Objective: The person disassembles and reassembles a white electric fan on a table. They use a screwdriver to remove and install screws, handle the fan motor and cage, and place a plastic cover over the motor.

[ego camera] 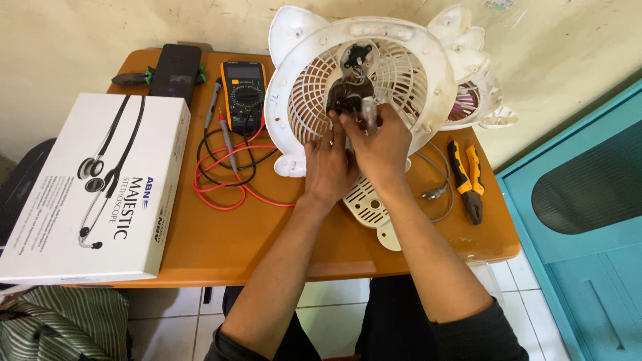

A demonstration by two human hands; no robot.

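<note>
Both hands are pressed to the fan motor (349, 93) at the centre of the white fan grille (414, 60): the right hand (381, 144) closed around it, the left hand (328, 164) just below, fingers curled against it, pliers (466, 179) lying right of them

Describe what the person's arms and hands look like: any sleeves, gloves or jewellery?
Both hands are bare: no gloves, rings, watch or bracelets show on the left hand or right hand. The forearms are uncovered too. Dark sleeves start near the elbows, pushed or cut short.
</note>
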